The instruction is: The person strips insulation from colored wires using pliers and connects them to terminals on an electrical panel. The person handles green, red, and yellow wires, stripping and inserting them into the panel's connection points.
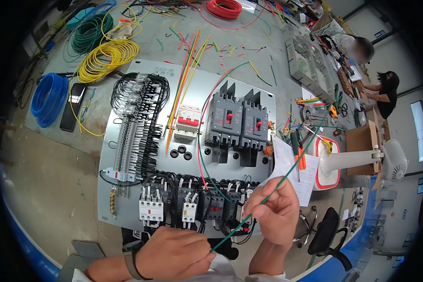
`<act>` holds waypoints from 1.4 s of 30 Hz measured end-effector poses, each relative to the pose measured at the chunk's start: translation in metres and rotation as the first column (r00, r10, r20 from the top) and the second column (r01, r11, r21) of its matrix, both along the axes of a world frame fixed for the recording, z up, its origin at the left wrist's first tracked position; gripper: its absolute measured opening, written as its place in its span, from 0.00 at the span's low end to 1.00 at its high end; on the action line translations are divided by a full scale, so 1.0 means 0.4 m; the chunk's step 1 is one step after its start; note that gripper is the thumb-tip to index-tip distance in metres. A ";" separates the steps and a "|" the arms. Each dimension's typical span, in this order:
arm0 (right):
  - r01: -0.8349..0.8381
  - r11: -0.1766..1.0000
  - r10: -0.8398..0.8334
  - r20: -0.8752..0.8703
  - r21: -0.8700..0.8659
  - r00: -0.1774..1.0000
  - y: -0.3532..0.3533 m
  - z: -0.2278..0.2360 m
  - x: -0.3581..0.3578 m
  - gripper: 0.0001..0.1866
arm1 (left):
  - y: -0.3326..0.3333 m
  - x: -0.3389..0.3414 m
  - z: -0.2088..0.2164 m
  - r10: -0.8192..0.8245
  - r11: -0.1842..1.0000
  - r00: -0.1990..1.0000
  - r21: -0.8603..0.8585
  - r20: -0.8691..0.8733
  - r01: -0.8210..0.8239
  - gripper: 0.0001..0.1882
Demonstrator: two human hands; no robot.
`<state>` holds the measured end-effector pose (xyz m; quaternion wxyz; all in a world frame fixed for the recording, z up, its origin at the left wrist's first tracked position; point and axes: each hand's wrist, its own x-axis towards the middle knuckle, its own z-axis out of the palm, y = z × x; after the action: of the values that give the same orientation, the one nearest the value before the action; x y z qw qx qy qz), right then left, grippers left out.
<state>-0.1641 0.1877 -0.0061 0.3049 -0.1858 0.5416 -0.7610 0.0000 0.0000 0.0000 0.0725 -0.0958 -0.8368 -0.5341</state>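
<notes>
A green wire (286,173) runs slantwise between my hands and on toward the upper right. My left hand (176,254), with a dark band on its wrist, is closed round the wire's lower end. My right hand (275,209) pinches the same wire farther up, between thumb and fingers. Just beyond them lies a metal mounting plate (169,70) carrying electrical parts. Two dark grey circuit breakers (226,117) with red switches stand on its right half, beside a white breaker (189,121) with red levers. Contactors (151,207) line the near edge, partly behind my hands.
Coils of blue (49,99), yellow (108,61), green (93,33) and red wire (223,8) lie on the table, with a phone (73,107) at left. Pliers (298,150) rest on papers (286,162) at right, near a white fan (343,162). Other people work farther off.
</notes>
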 end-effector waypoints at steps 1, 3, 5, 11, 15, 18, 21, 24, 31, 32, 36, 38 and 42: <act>0.011 1.000 -0.011 0.010 0.010 1.000 0.000 0.004 -0.010 0.19 | 0.001 0.001 0.004 0.006 1.000 1.000 0.004 0.004 -0.006 0.16; 0.019 1.000 -0.020 0.012 0.025 1.000 0.003 0.008 -0.032 0.19 | 0.003 0.002 0.007 0.014 1.000 1.000 0.002 0.009 -0.014 0.16; 0.015 0.999 -0.015 -0.001 0.034 1.000 0.010 -0.002 -0.056 0.19 | 0.005 0.010 0.005 0.016 1.000 1.000 -0.007 0.013 -0.016 0.16; 0.047 0.995 -0.041 -0.069 0.086 0.997 0.020 0.002 -0.139 0.19 | 0.015 0.034 -0.002 0.013 0.999 0.999 0.032 0.034 -0.014 0.16; 0.030 0.995 -0.021 -0.088 0.097 0.996 0.026 0.009 -0.200 0.19 | 0.016 0.045 0.002 -0.006 0.999 0.998 0.046 0.059 0.004 0.16; 0.004 0.996 0.004 -0.085 0.086 0.996 0.032 0.012 -0.249 0.18 | 0.017 0.057 0.002 0.002 0.997 0.998 0.071 0.061 -0.006 0.17; 0.009 0.995 0.002 -0.111 0.104 0.994 0.038 0.020 -0.298 0.18 | 0.021 0.075 0.003 0.019 0.995 0.996 0.100 0.091 -0.028 0.18; -0.006 0.996 0.018 -0.127 0.093 0.992 0.037 0.028 -0.346 0.16 | 0.018 0.091 0.001 0.011 0.995 0.995 0.099 0.100 -0.021 0.18; -0.014 0.995 0.023 -0.102 0.096 0.994 0.039 0.043 -0.461 0.13 | 0.017 0.128 0.003 -0.015 0.989 0.990 0.147 0.140 -0.005 0.19; -0.041 0.996 0.049 -0.091 0.083 0.995 0.044 0.044 -0.487 0.12 | 0.019 0.134 0.005 -0.018 0.987 0.989 0.162 0.146 -0.006 0.19; -0.007 0.999 0.007 -0.022 0.038 1.000 0.037 0.040 -0.519 0.07 | 0.021 0.149 0.024 0.032 0.953 0.991 0.296 0.133 -0.070 0.17; 0.071 0.997 -0.071 -0.010 0.031 0.997 0.024 0.036 -0.506 0.12 | 0.008 0.157 0.026 0.000 0.934 0.990 0.353 0.140 -0.050 0.17; 0.119 0.992 -0.119 -0.015 0.030 0.993 -0.009 0.032 -0.464 0.13 | -0.002 0.163 0.022 0.002 0.925 0.988 0.376 0.154 -0.061 0.17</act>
<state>-0.3499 0.1842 0.0067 0.2580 -0.1536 0.5655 -0.7682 0.0650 -0.0009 0.0087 0.0348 -0.0257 -0.7221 -0.6905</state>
